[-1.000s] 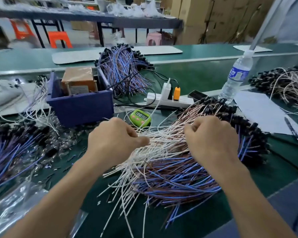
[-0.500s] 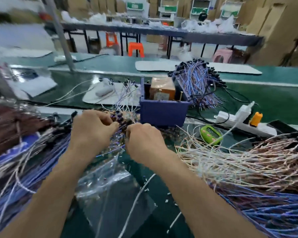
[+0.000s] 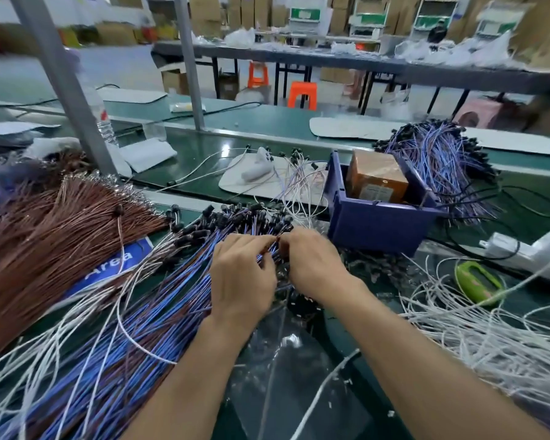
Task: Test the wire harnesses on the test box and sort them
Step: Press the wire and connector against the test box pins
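1. The harnesses (image 3: 146,328) I'm sorting are the blue-and-brown ones, fanned out across the desk (image 3: 204,154) on my left. Their black plugs (image 3: 232,217) are bunched up at the far end.
2. My left hand (image 3: 242,281) sits on top of that pile near the plug end. The fingers are curled in, pinching a few of the wires.
3. My right hand (image 3: 315,268) is right up against it, fingers curled too, thumb tip meeting the left one on the same few harnesses. Can't really see how many wires it has.
4. There's a clear bag (image 3: 283,360) lying flat under my wrists.
5. Just past my right hand is the blue bin (image 3: 378,223) with the brown box (image 3: 375,179) sitting in it.
6. Behind the bin there's another blue bundle (image 3: 442,166).
7. Far left is a big heap of brown wires (image 3: 45,233), partly covering a blue label (image 3: 111,265) that reads "Area".
8. Off to the right is a mess of white wires (image 3: 489,344), with a green timer (image 3: 477,281) and a white power strip (image 3: 527,252) beyond them.
9. A white pad (image 3: 251,179) with a few loose harnesses sits left of the bin.
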